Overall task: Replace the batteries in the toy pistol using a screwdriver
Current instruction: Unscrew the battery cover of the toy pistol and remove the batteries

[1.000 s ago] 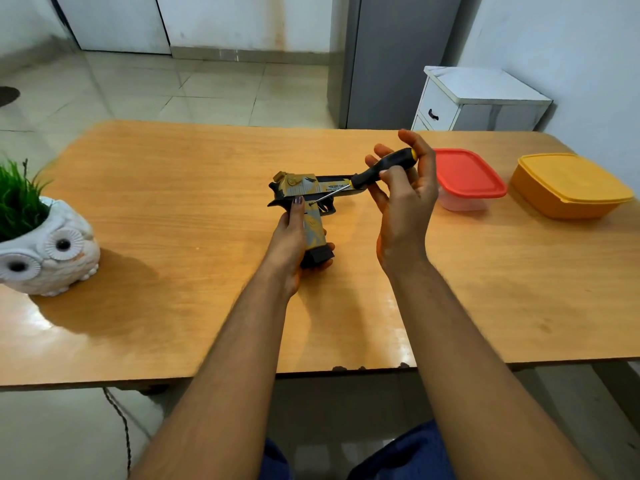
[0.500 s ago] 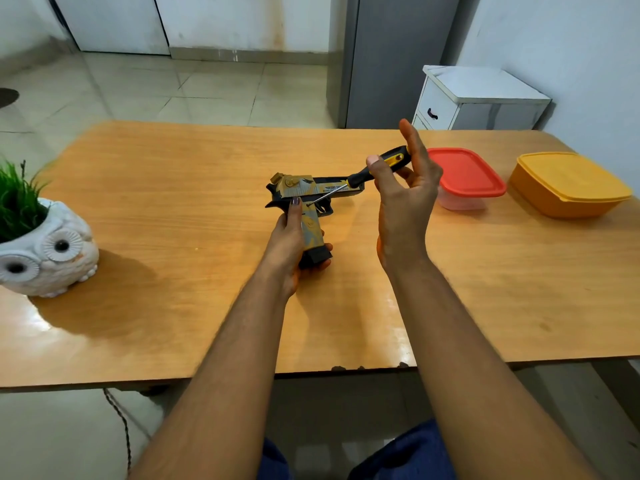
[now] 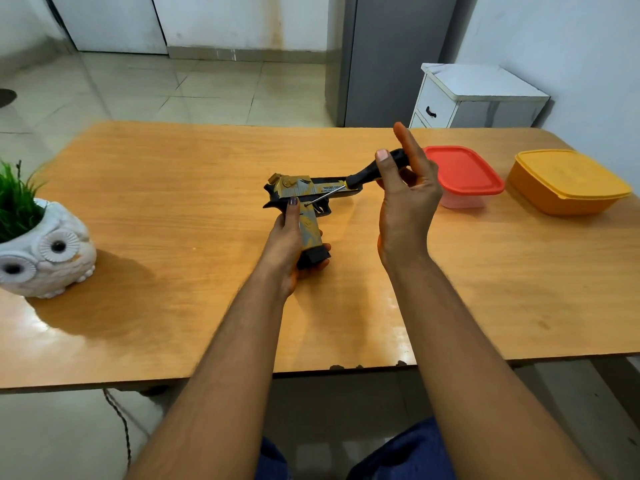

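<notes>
An owl planter (image 3: 45, 251) is sitting at the left edge of the bench (image 3: 173, 188). At centre frame, the left hand (image 3: 285, 244) is gripping the toy pistol (image 3: 306, 199) by its handle, while the right hand (image 3: 405, 195) is pinching the screwdriver (image 3: 360, 176) handle, index finger extended, tip touching the pistol's grip. A red-lidded box (image 3: 462, 176) and a yellow box (image 3: 564, 181) are sitting at the right.

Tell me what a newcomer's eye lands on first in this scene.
At the table's centre, the left hand grips the gold-and-black toy pistol by its handle, while the right hand pinches a black screwdriver with its tip at the top of the grip. A white owl planter sits far left; the red-lidded container and orange container sit far right.
</notes>
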